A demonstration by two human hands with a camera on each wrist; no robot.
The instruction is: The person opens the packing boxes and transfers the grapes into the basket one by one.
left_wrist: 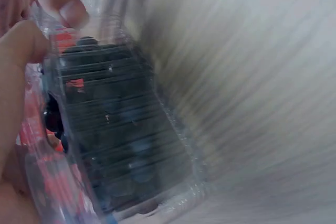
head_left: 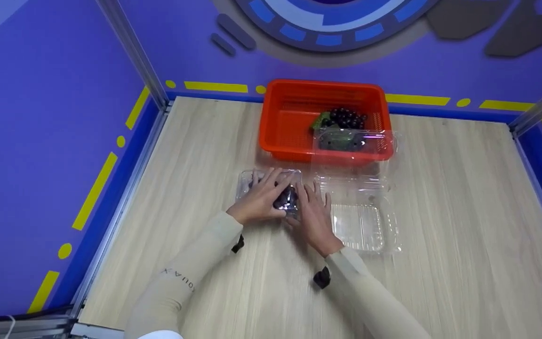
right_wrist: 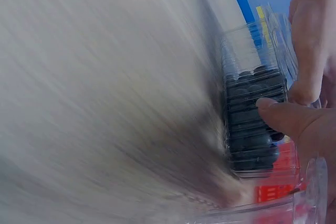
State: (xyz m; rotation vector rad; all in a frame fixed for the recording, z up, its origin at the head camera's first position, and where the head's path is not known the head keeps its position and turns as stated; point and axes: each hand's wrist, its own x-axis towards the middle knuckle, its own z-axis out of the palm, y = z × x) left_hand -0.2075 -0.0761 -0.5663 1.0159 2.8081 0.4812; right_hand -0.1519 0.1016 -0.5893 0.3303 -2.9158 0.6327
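A small clear plastic clamshell box [head_left: 286, 198] holding dark grapes [right_wrist: 252, 124] rests on the table below the red basket. Over its top spreads my left hand [head_left: 262, 197], the fingers extended across the lid and the thumb near its front edge. At the box's right end is my right hand [head_left: 314, 219], fingers extended; its thumb [right_wrist: 286, 116] lies against the ribbed near wall. Through that wall in the left wrist view the grapes [left_wrist: 121, 129] fill most of the box. The hands cover part of the lid.
A larger clear clamshell [head_left: 358, 226] lies unfolded just right of my right hand, its upper half overlapping the basket. Behind stands the red basket [head_left: 285, 117] with a bunch of dark grapes [head_left: 346, 117] and a green leaf-like piece [head_left: 319, 121]. Purple walls [head_left: 59, 117] border the table.
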